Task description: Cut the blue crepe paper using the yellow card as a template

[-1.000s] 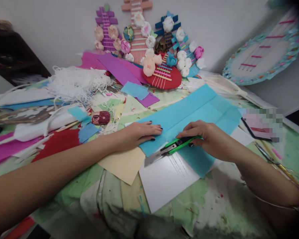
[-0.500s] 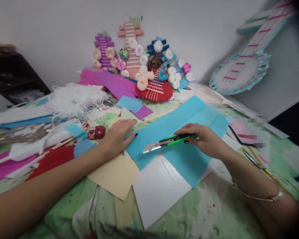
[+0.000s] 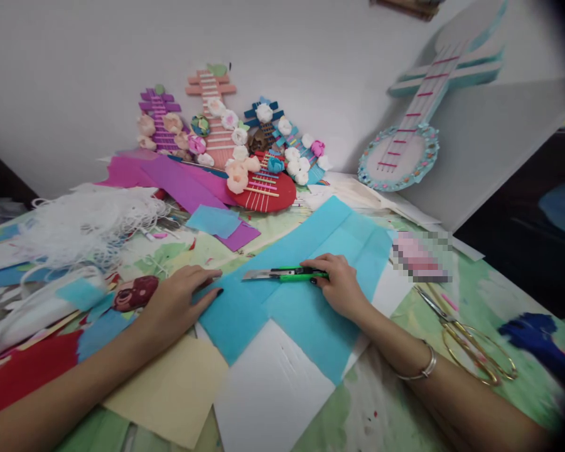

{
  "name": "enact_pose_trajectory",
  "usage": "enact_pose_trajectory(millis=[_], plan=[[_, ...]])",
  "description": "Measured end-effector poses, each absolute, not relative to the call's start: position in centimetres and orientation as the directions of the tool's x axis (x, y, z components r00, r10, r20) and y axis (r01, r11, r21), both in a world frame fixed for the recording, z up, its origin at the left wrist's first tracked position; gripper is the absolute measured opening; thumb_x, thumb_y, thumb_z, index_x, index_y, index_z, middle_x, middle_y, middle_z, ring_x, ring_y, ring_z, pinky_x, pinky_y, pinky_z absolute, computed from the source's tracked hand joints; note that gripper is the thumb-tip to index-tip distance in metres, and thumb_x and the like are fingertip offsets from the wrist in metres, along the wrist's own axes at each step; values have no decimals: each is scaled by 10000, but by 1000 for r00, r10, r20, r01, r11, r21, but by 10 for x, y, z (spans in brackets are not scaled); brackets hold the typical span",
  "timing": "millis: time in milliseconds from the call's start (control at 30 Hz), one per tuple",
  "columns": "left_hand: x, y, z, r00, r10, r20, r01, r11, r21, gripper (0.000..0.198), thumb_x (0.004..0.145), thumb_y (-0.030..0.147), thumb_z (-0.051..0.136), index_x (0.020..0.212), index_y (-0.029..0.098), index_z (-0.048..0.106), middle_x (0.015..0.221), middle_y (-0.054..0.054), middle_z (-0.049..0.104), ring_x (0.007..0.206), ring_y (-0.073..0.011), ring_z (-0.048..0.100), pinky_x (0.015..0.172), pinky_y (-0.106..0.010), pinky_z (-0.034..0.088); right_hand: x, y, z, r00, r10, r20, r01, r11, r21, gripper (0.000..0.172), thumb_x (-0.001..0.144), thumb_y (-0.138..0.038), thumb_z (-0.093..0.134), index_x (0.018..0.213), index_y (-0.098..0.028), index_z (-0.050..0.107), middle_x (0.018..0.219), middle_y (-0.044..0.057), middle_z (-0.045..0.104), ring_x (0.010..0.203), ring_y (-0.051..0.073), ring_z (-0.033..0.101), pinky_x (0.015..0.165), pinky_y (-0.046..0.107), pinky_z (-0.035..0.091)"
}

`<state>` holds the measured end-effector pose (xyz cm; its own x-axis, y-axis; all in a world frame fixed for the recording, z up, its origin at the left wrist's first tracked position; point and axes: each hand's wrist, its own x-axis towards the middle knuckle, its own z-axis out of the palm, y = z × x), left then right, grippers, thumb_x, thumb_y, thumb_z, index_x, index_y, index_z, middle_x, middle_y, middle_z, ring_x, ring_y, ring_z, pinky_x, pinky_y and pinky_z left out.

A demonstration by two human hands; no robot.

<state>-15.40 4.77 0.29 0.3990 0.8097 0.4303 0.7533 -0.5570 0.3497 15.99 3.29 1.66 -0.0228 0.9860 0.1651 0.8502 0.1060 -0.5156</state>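
Observation:
My right hand (image 3: pixel 341 284) is wrapped round a green and black utility knife (image 3: pixel 294 274), its long blade pointing left above the blue paper (image 3: pixel 306 314). The blue paper is folded in part and lies over a white sheet (image 3: pixel 268 389). At the left end of the blue paper rests my left hand (image 3: pixel 179 304), thumb and fingers apart, with nothing held. Under my left forearm is a cream sheet (image 3: pixel 174 383). Whether the blade touches the paper is hard to tell.
Gold-handled scissors (image 3: pixel 471 348) lie at the right, near a pink item (image 3: pixel 417 256). White string (image 3: pixel 94 220) is heaped at the left beside a dark red object (image 3: pixel 135 293). Decorated miniature instruments (image 3: pixel 263 185) stand along the wall.
The view has shifted right. The knife has turned more level, its blade now nearer my left hand. My right hand still grips it, and my left hand stays at the paper's left end.

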Motion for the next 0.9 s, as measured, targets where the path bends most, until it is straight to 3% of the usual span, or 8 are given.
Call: enact_pose_trajectory(millis=[167, 600, 900], plan=[[-156, 49, 1, 383, 803, 456, 740, -562, 369, 264, 889, 404, 508, 969, 223, 683, 864, -31, 702, 777, -202, 669, 682, -287, 507, 155, 30, 13, -30, 981, 193, 837, 130, -532, 515, 796, 43, 535, 1120, -310, 722, 1109, 52, 666, 1082, 278, 491, 872, 451, 308], [-159, 48, 6, 341, 790, 510, 747, -557, 363, 215, 913, 450, 527, 955, 309, 683, 897, 47, 733, 762, -148, 703, 693, -210, 519, 154, 28, 6, -44, 970, 240, 838, 167, -520, 464, 818, 0, 518, 1143, -283, 688, 1133, 70, 661, 1072, 283, 504, 887, 472, 307], [-161, 51, 9, 255, 783, 567, 701, -554, 449, 214, 930, 402, 543, 923, 271, 712, 887, 18, 738, 787, -142, 709, 749, -201, 542, 155, 28, 1, -41, 958, 284, 855, 181, -487, 368, 821, -76, 608, 1136, -255, 673, 1116, 73, 667, 1070, 281, 532, 887, 468, 327]])
